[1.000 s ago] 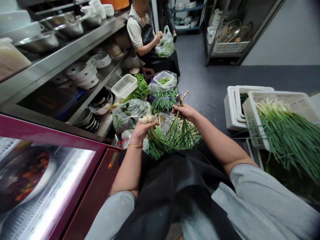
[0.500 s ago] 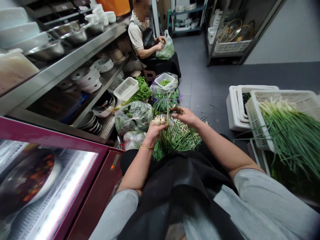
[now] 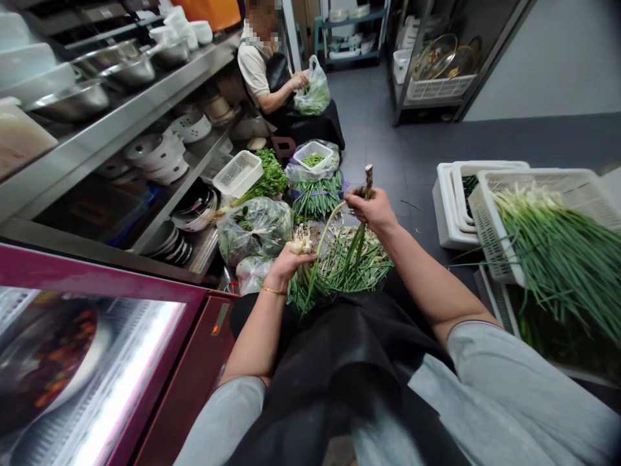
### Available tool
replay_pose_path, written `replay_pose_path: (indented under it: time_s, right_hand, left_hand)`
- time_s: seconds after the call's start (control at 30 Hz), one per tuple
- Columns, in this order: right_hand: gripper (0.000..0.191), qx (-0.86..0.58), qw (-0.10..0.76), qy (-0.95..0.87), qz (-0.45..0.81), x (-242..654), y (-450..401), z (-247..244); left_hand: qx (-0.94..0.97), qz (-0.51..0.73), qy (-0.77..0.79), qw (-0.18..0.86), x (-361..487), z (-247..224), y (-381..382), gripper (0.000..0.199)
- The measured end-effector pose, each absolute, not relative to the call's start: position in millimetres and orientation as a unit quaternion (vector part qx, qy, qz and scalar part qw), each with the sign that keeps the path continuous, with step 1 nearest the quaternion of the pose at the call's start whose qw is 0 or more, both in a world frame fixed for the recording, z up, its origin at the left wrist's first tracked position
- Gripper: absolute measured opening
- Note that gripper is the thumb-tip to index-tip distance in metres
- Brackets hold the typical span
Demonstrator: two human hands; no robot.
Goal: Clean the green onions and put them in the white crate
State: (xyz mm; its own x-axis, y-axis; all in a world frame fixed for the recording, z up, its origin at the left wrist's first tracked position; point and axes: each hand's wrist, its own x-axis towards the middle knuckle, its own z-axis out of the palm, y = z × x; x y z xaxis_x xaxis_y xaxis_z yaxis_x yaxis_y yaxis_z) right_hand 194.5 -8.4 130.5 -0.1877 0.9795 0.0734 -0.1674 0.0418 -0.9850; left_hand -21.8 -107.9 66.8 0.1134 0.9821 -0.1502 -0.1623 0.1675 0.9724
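Observation:
My left hand (image 3: pixel 286 266) is closed round a bunch of scallions (image 3: pixel 301 241), white bulbs pointing up and green leaves hanging below. From beside that bunch a pale green stalk (image 3: pixel 326 230) bends across to my right hand (image 3: pixel 371 208), whose fingers are closed on its end. A short brown stub (image 3: pixel 369 175) with a pale tip also sticks up out of my right fist; its kind is unclear. Under both hands lies a heap of loose scallions (image 3: pixel 356 262) with trimmings, partly hidden by my apron and arms.
White baskets of scallions (image 3: pixel 521 226) stand at right. Ahead are bagged greens (image 3: pixel 255 226), a white basket (image 3: pixel 237 173) and chives (image 3: pixel 317 194). A co-worker (image 3: pixel 272 71) sits beyond, hands at a plastic bag (image 3: pixel 313 90). Steel shelves (image 3: pixel 145 84) and a lit cabinet (image 3: pixel 107 362) border the left.
My right hand has moved right and slightly up, away from my left hand, drawing the stalk into a bend. The brown stub now points upward. My left hand still grips the bunch.

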Motion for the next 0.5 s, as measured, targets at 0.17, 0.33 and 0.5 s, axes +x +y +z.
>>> replay_pose_path:
  time_s: [0.17, 0.33, 0.5]
  right_hand:
    - [0.041, -0.373, 0.455, -0.584, 0.559, 170, -29, 130]
    - [0.034, -0.358, 0.47, -0.589, 0.552, 165, -30, 135]
    - [0.032, -0.412, 0.535, -0.54, 0.502, 199, 4, 127]
  left_hand:
    - [0.422, 0.494, 0.453, 0.61, -5, 77, -100, 0.037]
    - [0.42, 0.518, 0.423, 0.614, 3, 90, -92, 0.035]
    - [0.373, 0.54, 0.428, 0.622, -13, 80, -97, 0.034]
